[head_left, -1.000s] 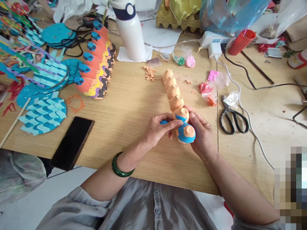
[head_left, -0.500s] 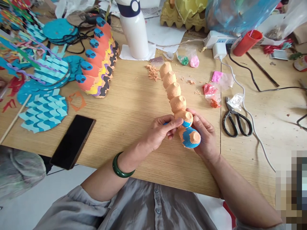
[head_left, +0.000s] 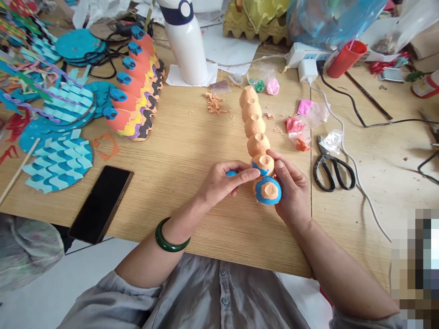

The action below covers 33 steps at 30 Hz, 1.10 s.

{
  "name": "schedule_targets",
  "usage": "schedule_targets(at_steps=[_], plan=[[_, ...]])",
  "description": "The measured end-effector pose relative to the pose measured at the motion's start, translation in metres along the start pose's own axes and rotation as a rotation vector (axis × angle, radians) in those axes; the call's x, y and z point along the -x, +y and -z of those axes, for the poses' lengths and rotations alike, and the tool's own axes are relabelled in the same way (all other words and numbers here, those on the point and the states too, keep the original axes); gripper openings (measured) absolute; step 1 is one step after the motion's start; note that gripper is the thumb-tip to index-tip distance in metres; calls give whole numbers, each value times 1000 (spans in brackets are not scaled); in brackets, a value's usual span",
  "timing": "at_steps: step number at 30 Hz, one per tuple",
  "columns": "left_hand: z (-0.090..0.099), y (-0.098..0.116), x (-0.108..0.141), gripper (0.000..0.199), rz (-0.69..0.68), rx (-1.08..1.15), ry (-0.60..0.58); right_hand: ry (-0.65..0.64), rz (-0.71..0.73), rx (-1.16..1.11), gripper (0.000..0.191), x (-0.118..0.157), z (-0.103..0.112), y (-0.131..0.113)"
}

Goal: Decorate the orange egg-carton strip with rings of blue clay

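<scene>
A row of orange, clay-coated egg-carton cups [head_left: 258, 143] points away from me over the table. Blue clay rings the nearest cup around its orange tip, and a smaller blue patch lies on the second cup. My right hand [head_left: 291, 192] grips the strip's near end from the right side. A lump of blue clay [head_left: 231, 173] sits in the curled fingers of my left hand [head_left: 217, 185], whose thumb touches the blue patch on the second cup. The fingertips under that thumb are partly hidden.
A finished-looking painted egg-carton strip [head_left: 137, 91], a phone [head_left: 101, 204] and blue paper-scaled discs [head_left: 60, 160] lie to the left. Behind stands a white bottle [head_left: 187, 50]. To the right are bagged clay pieces [head_left: 294, 124], black-handled scissors [head_left: 334, 167], a white cable [head_left: 358, 183] and a power strip [head_left: 305, 54].
The strip has turned more upright in view, its far end swinging right and its near cup facing me. More blue shows around that cup. My left thumb has straightened over the second cup.
</scene>
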<state>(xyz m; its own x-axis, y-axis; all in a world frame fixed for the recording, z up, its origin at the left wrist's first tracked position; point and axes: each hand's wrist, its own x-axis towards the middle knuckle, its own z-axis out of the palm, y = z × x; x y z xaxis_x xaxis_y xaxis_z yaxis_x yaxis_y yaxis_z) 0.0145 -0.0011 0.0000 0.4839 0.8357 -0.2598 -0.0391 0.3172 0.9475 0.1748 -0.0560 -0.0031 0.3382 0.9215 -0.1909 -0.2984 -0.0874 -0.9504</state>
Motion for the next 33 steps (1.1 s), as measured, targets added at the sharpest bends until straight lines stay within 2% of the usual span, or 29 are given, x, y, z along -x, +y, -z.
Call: schedule_targets(at_steps=[3, 6, 12, 15, 18, 25, 29, 33], plan=[[5, 2, 1, 37, -163, -167, 139, 8, 49, 20, 21, -1, 2, 0], [6, 0, 0, 43, -241, -159, 138, 2, 57, 79, 21, -1, 4, 0], [1, -3, -1, 61, -220, -57, 87, -21, 63, 129, 21, 6, 2, -2], [-2, -4, -2, 59, -202, -26, 55, -5, 110, 164, 20, 10, 1, -2], [-3, -7, -3, 57, -205, -26, 48, -6, 223, 185, 20, 11, 0, 0], [-2, -11, -6, 44, -262, -137, 59, -4, 414, 261, 19, 14, -1, 8], [-3, -11, -5, 42, -242, -114, 46, 1, 445, 297, 20, 17, 0, 12], [-5, -12, -3, 40, -230, -98, 92, -8, 396, 294, 21, 18, 0, 16]])
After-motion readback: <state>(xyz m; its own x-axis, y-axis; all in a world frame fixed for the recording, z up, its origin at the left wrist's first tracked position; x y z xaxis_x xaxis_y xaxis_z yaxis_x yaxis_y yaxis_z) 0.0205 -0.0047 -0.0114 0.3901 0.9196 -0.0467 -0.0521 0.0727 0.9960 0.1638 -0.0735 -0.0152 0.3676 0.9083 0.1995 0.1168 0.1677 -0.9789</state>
